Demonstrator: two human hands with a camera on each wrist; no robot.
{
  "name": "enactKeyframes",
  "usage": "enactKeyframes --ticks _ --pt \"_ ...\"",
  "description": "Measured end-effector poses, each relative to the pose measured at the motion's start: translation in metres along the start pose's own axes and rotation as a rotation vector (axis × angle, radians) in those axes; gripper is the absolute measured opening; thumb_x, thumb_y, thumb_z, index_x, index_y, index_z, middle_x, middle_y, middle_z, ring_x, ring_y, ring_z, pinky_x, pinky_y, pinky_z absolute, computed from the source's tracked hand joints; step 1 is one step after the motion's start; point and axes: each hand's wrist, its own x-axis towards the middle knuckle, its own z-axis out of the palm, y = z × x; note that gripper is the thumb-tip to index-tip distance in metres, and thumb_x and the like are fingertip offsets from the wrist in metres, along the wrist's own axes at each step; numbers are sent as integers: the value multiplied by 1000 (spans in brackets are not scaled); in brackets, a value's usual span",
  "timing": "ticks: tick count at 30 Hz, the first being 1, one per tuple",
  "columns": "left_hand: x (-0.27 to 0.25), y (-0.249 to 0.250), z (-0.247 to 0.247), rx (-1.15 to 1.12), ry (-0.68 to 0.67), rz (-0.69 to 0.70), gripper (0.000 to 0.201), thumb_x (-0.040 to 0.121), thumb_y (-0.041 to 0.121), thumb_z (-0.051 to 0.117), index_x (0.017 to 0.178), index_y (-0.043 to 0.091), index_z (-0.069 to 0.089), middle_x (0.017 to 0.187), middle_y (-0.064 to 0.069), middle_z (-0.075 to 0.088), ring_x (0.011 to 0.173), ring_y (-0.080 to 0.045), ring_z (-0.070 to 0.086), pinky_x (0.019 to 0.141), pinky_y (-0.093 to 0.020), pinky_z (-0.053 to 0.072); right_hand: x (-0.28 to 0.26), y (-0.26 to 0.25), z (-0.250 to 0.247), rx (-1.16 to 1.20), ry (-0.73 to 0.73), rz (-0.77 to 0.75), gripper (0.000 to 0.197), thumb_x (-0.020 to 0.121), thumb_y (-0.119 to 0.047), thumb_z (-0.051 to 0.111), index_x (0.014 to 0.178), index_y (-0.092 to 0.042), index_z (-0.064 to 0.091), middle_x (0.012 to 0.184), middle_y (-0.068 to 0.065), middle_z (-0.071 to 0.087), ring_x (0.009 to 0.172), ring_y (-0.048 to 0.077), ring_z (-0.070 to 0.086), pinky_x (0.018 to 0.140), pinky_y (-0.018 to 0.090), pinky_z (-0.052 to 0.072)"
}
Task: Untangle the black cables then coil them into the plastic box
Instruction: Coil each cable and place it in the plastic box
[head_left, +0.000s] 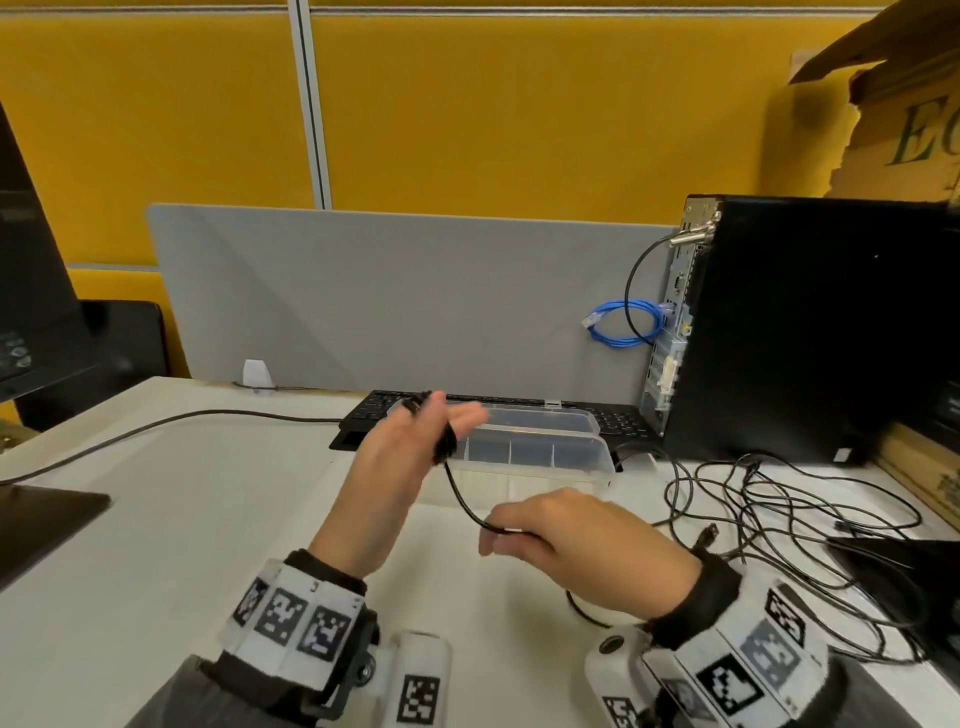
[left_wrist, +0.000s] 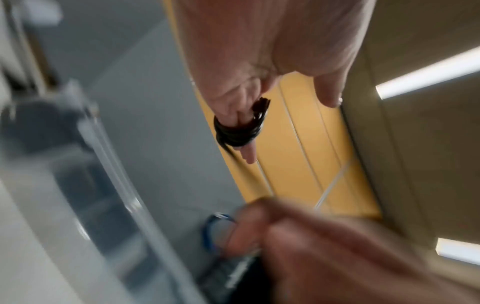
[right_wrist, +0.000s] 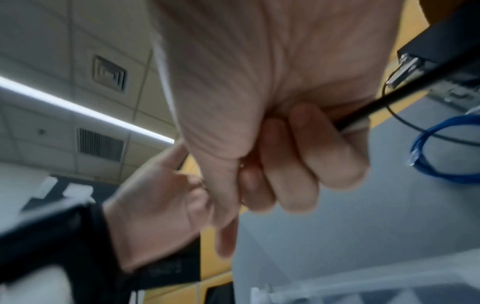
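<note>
My left hand is raised over the white table with its fingers straight, and a black cable coil is wound round them. The left wrist view shows that coil tight on the fingers, thumb held apart. From the coil the black cable sags down to my right hand, which grips it in curled fingers. The clear plastic box stands open just behind both hands. A loose tangle of black cables lies on the table to the right.
A black keyboard lies behind the box, and a black computer tower with a blue network cable stands at the right. A monitor base sits at the left edge. Another black cable crosses the table's left side.
</note>
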Motion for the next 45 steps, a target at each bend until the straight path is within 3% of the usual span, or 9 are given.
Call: enactKeyframes --ticks 7,10,13,16,24,30,35,39,45 --pt "-8 -5 2 301 -417 -144 11 87 13 62 97 8 62 61 1 66 51 -12 60 67 -18 47 -4 12 -20 -10 593 13 43 89 -61 24 99 -38 59 87 -16 64 83 4 60 68 32 53" --pt "-10 2 1 -146 -375 -110 17 72 18 67 86 9 72 55 -2 61 38 -8 51 56 -16 46 -3 23 -16 -9 379 118 50 88 -61 17 114 -40 54 93 -13 65 88 9 61 74 31 51" --pt "-3 3 2 -413 -111 -15 40 71 26 77 100 1 66 73 -6 70 69 -11 67 69 -16 51 -2 16 -3 32 -6 119 35 96 -49 27 114 -34 54 95 -4 65 86 17 61 78 34 49" --pt "0 0 3 42 51 30 40 81 38 58 104 7 65 97 2 72 98 7 61 84 -11 43 0 1 5 99 -149 16 24 100 -36 32 105 -28 55 94 -4 61 85 16 55 81 36 46" --pt "0 -14 -14 963 -119 -3 26 84 38 63 72 17 55 61 1 63 41 -1 51 46 -15 42 -16 32 -42 -104 334 152 35 88 -55 26 86 -34 54 81 -14 61 75 5 56 65 26 46" --pt "-8 3 -14 199 -521 -192 19 79 38 66 70 22 70 47 4 56 34 -7 45 59 -19 47 -9 53 -32 -237 433 309 28 96 -47 30 101 -29 51 81 -9 57 71 13 57 56 23 43" --pt "-1 0 -4 -523 -181 -89 61 54 46 85 95 2 73 87 -11 71 83 -15 68 77 -21 54 0 39 -2 -45 -68 141 25 98 -42 36 111 -40 57 105 -9 66 95 15 61 86 37 49" --pt "3 -8 -2 105 3 15 53 58 68 63 92 29 74 109 1 70 113 8 53 98 -20 36 3 9 -4 176 -122 -84 23 98 -37 40 110 -33 59 109 -11 66 100 6 57 90 28 45" --pt "-4 -17 0 601 -408 -133 36 80 46 67 92 14 57 75 -4 71 67 -8 65 76 -22 48 -1 17 -15 35 460 -61 37 87 -60 30 92 -36 59 79 -18 56 77 3 55 66 35 49"
